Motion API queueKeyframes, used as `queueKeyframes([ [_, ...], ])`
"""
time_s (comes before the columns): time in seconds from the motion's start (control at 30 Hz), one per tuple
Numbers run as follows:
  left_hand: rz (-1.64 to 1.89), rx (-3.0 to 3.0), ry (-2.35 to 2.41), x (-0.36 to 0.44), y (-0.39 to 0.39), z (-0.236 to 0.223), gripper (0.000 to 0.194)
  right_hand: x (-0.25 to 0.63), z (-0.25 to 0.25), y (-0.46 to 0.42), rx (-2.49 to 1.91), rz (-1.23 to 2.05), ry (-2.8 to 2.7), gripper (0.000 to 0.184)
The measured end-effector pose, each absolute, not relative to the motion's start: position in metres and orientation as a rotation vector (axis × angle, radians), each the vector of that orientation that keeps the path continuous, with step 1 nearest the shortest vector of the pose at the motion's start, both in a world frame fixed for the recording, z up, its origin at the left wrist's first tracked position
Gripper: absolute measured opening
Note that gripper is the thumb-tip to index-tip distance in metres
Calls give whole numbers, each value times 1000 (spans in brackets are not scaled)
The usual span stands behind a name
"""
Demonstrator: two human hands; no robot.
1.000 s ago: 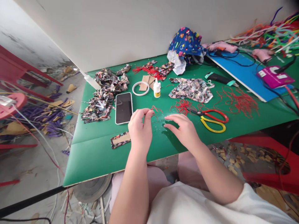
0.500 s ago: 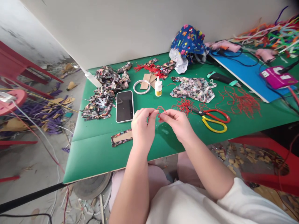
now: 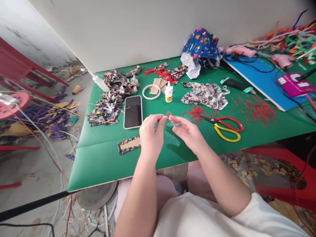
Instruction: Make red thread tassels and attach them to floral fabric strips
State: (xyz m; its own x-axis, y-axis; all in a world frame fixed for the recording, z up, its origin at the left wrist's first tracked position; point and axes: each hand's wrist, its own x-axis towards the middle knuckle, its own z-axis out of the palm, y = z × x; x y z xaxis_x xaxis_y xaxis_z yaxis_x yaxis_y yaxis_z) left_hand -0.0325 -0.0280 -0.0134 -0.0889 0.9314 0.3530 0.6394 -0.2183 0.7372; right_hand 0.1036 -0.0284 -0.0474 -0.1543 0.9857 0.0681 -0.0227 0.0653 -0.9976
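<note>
My left hand (image 3: 152, 133) is closed in a pinch on a thin red string (image 3: 170, 116), held above the table's middle. Facing it, my right hand (image 3: 187, 131) has its thumb and fingers apart, close to the string's loop. Below and left of my left hand lies a strip of cardboard edged with floral fabric (image 3: 129, 144), partly hidden by that hand. Beyond my right hand are a bundle of red strings (image 3: 196, 113) and scissors (image 3: 228, 126) with one red and one yellow handle. A small glue bottle (image 3: 169, 93) stands upright past my fingertips.
A phone (image 3: 133, 112), a white ring of tape (image 3: 151, 92) and crumpled floral fabric (image 3: 116, 89) lie on the left. Flat floral fabric (image 3: 204, 95), a cutter knife (image 3: 237, 85), loose red strings (image 3: 259, 108) and a blue board (image 3: 256, 72) are on the right.
The fingers of my right hand have parted and moved slightly right, away from the string. My left hand still pinches it. The view has shifted slightly.
</note>
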Motion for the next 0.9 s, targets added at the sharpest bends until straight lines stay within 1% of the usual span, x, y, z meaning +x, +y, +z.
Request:
queueKeyframes([
  [0.13,1200,1898,1645,-29,-29,-13,16,88,-38,-22,-981,1333,-1218,34],
  [0.23,1235,1897,1634,-27,-30,-13,15,83,-33,-18,-1041,1309,-1212,29],
  [0.53,1241,1751,1714,-27,-31,-13,23,86,-27,-23,-1257,918,-1371,18],
  [0.63,1260,1713,1759,-26,-30,-16,24,84,-24,-23,-1264,846,-1382,16],
  [0.73,1292,1672,1760,-24,-29,-19,23,82,-25,-20,-1249,909,-1341,14],
  [0.9,1353,1599,1699,-22,-27,-23,23,78,-34,-13,-1098,1222,-1152,20],
])
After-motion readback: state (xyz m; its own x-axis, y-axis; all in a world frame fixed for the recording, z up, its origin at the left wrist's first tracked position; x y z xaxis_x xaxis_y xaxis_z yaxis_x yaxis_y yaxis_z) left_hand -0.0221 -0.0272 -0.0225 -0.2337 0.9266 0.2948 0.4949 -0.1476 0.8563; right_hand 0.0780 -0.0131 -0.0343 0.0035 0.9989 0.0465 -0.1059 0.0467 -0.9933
